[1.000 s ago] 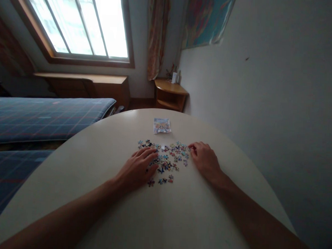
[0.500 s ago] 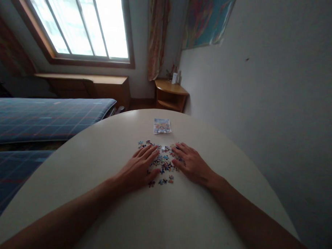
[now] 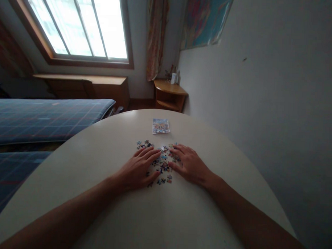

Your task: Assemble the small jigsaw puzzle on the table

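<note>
Several small jigsaw puzzle pieces (image 3: 163, 168) lie in a loose heap between my two hands. My left hand (image 3: 138, 168) is palm down over the left side of the heap, fingers stretched out and covering some pieces. From the other side, my right hand (image 3: 188, 163) lies over the right edge of the pieces, its fingers spread and pointing inward. Neither hand grips a piece that I can make out. Beyond the heap sits a small printed picture sheet (image 3: 161, 126), showing a blue and tan design.
Everything rests on a round cream table (image 3: 162, 219). A blue plaid mattress (image 3: 46, 116) is to the left, with a wooden desk (image 3: 102, 79) behind it. At the far corner stands a wooden corner shelf (image 3: 170, 87). A white wall (image 3: 259, 106) runs along the right.
Both hands have shifted slightly over the pieces, the right one a little inward. A few more pieces show beyond my left fingers. The whole view has drifted slightly.
</note>
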`<state>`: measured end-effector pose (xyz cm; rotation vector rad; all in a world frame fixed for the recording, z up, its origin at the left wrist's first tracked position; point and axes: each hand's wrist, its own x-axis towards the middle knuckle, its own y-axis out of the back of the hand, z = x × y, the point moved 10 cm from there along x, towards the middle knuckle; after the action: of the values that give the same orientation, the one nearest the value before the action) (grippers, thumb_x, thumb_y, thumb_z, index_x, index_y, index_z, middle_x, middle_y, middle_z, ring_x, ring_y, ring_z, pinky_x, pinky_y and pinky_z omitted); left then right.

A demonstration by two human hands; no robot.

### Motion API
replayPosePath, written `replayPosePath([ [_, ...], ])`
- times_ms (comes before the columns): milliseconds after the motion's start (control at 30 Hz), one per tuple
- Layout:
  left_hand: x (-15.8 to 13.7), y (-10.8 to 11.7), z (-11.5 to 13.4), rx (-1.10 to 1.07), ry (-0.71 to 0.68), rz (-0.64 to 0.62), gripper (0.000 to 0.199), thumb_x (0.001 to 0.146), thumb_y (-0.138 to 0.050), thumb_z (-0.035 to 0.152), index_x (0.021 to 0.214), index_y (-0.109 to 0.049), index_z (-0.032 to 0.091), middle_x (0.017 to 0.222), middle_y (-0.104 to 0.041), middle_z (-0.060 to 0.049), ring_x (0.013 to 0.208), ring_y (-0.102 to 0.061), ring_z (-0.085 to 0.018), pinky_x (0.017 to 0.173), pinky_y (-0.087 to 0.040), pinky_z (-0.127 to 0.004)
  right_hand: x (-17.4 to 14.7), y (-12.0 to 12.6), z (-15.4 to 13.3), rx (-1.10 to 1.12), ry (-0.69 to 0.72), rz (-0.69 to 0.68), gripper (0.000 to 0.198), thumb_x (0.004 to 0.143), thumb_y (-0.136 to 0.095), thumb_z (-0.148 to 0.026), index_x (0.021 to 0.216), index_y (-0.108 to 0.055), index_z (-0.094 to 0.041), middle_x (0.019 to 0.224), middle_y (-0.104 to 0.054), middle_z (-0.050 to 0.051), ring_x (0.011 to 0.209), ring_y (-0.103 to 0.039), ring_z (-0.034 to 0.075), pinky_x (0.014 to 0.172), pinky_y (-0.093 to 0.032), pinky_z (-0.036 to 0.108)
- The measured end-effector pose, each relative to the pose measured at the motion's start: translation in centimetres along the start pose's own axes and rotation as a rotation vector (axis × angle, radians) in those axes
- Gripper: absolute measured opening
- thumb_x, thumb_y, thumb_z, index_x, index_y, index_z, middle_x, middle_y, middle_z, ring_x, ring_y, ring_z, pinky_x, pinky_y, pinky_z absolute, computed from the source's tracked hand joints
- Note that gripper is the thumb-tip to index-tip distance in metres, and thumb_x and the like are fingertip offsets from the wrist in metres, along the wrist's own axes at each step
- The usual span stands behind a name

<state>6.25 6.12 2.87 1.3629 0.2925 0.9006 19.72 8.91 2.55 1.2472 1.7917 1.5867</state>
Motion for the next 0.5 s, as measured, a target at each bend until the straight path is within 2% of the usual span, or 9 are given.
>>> replayPosePath([
  [100, 0.0, 0.3, 0.2, 0.007, 0.005, 0.013, 0.056, 0.09, -0.057, 0.039, 0.143, -0.045, 0.022, 0.145, -0.052, -0.007, 0.137, -0.043, -0.028, 0.116, -0.033, -0.049, 0.0, 0.3, -0.2, -0.009, -0.009, 0.029, 0.056, 0.091, -0.052, -0.056, 0.133, -0.057, -0.019, 0.142, -0.054, 0.012, 0.134, -0.045, 0.029, 0.114, -0.032, 0.049],
  [233, 0.1, 0.6, 0.6, 0.005, -0.007, 0.028, 0.051, 0.09, -0.057, 0.036, 0.138, -0.05, 0.022, 0.14, -0.058, -0.006, 0.133, -0.048, -0.027, 0.115, -0.035, -0.049, -0.1, 0.7, -1.2, 0.017, 0.034, 0.045, 0.061, 0.091, -0.054, -0.056, 0.138, -0.052, -0.018, 0.146, -0.05, 0.013, 0.137, -0.042, 0.029, 0.115, -0.031, 0.05],
  [400, 0.1, 0.9, 1.2, -0.006, -0.05, 0.051, 0.046, 0.088, -0.057, 0.031, 0.133, -0.055, 0.023, 0.134, -0.062, -0.007, 0.129, -0.053, -0.025, 0.114, -0.037, -0.048, -0.6, 0.0, -3.8, 0.1, 0.209, -0.063, 0.064, 0.093, -0.053, -0.054, 0.147, -0.043, -0.021, 0.152, -0.044, 0.011, 0.145, -0.031, 0.026, 0.118, -0.026, 0.05],
  [500, 0.1, 0.8, 1.3, 0.0, -0.057, 0.051, 0.044, 0.089, -0.056, 0.029, 0.132, -0.056, 0.023, 0.133, -0.063, -0.006, 0.129, -0.053, -0.024, 0.114, -0.037, -0.048, -0.8, -0.4, -4.2, 0.12, 0.234, -0.116, 0.068, 0.093, -0.051, -0.056, 0.149, -0.039, -0.021, 0.153, -0.042, 0.011, 0.146, -0.028, 0.027, 0.119, -0.023, 0.051],
])
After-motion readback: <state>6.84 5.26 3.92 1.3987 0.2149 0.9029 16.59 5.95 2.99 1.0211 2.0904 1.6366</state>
